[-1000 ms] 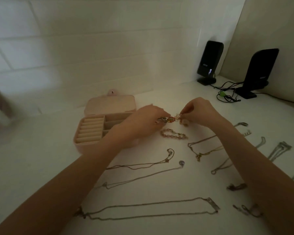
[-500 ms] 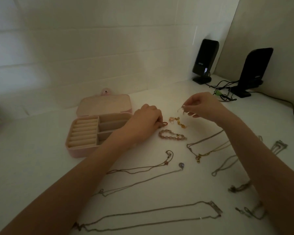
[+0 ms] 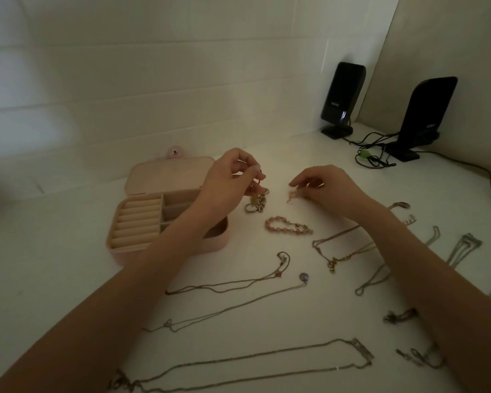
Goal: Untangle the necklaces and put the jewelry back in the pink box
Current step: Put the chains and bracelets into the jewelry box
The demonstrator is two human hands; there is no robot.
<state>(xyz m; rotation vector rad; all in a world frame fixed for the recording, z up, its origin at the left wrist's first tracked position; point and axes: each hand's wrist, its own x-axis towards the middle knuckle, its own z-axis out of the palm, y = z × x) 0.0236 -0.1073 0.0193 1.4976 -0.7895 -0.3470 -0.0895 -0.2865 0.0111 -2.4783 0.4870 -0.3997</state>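
The left hand pinches a small gold tangle of charms that hangs down to the white table, just beside the open pink box. The right hand pinches a small pink beaded piece at its fingertips. Between the forearms lies a pink beaded bracelet. Thin, fine-linked chain necklaces lie spread apart nearer the front edge, with bare table between them.
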